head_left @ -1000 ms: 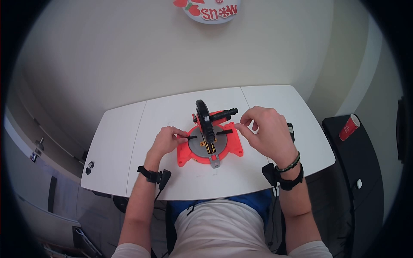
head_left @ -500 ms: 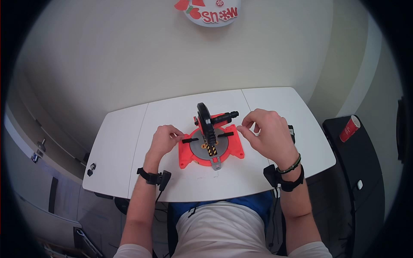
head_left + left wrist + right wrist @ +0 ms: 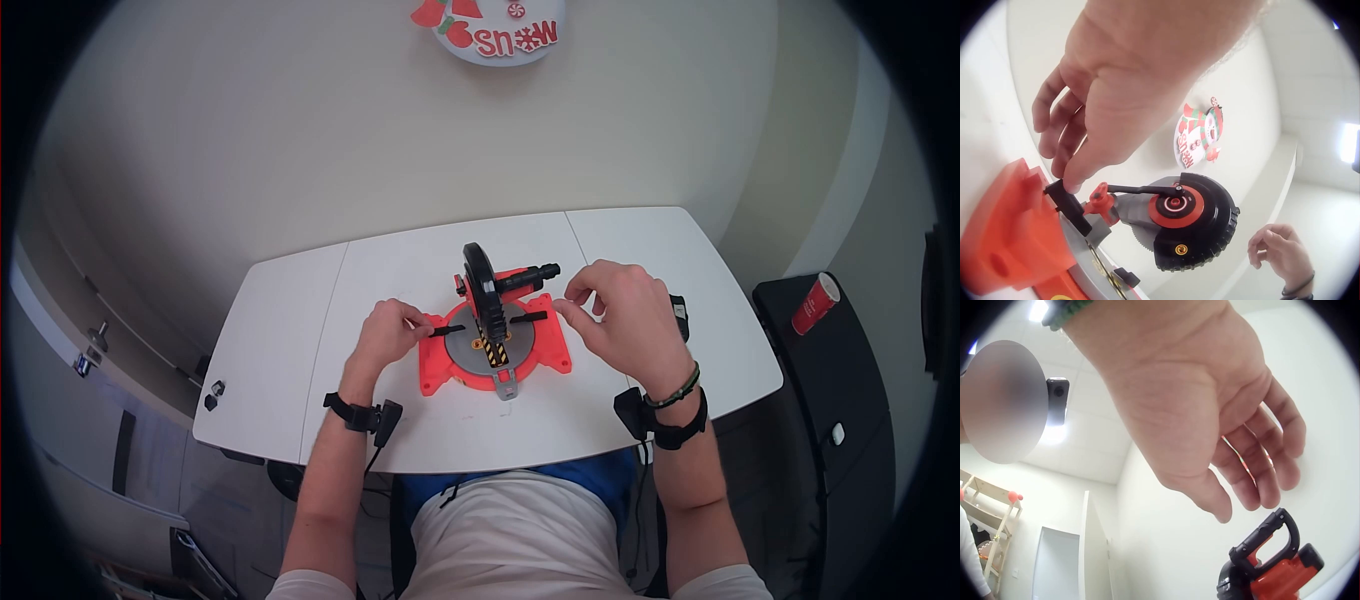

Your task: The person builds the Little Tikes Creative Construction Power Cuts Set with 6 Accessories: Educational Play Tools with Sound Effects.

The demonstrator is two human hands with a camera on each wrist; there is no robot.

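An orange toy mitre saw stands on the white table, with a grey round plate (image 3: 466, 355) and a raised black blade guard (image 3: 482, 275). My left hand (image 3: 388, 335) is at the left end of a black bar (image 3: 447, 330); thumb and index fingertip pinch its end (image 3: 1069, 206) in the left wrist view. My right hand (image 3: 630, 320) hovers right of the saw, fingers loosely bent and holding nothing, near the black handle (image 3: 530, 277) and a second black bar (image 3: 529, 317). The right wrist view shows its thumb apart from the fingers above the handle (image 3: 1259, 540).
A black object (image 3: 680, 316) lies behind my right hand. Small dark pieces (image 3: 213, 394) sit at the table's left end. On the dark side table (image 3: 850, 375) stands a red cup (image 3: 816, 303). A snow sign (image 3: 505, 35) hangs on the wall.
The left black bar sits slightly farther left on the saw than one second ago. My left hand has shifted only a little with it. The right hand stays beside the saw.
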